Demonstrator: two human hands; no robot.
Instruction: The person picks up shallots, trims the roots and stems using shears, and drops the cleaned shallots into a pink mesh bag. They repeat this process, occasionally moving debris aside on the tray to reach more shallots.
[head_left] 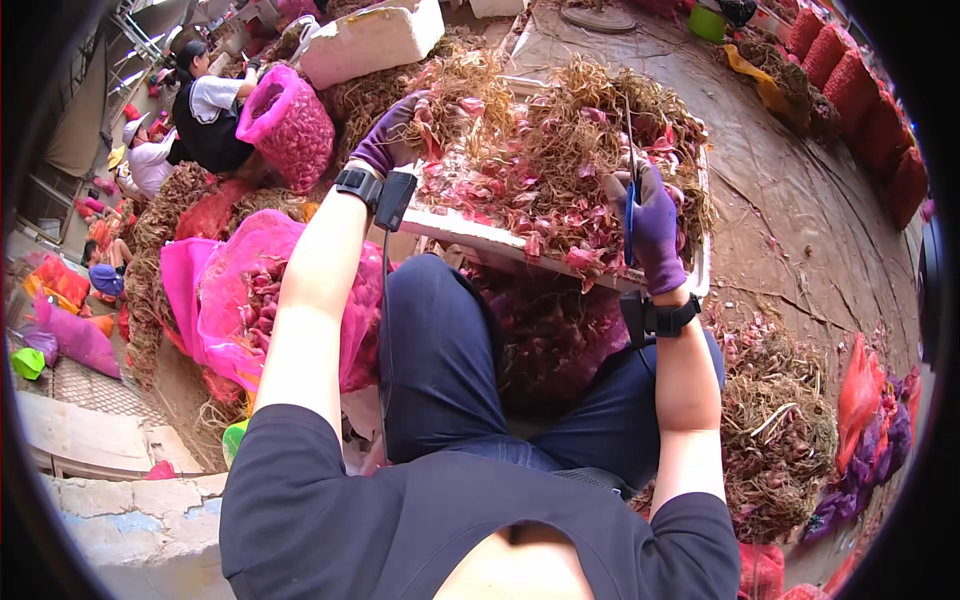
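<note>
Right hand (655,225), purple-gloved: closed round a blue-handled cutter (630,222), held above the right part of a white tray (465,228) heaped with dry stalks (590,120) and reddish skins (500,190). Left hand (388,140), likewise gloved: at the tray's left end, beside the tangle; its grip is too obscured to tell. Risks, as judged: fingers nicked, should they meet the slender blade among concealing stalks; skins spilled, should the crowded near rim be knocked. Orientation of cutter: tip away from the wearer, long axis roughly fore-and-aft, crossing the near rim's line.
</note>
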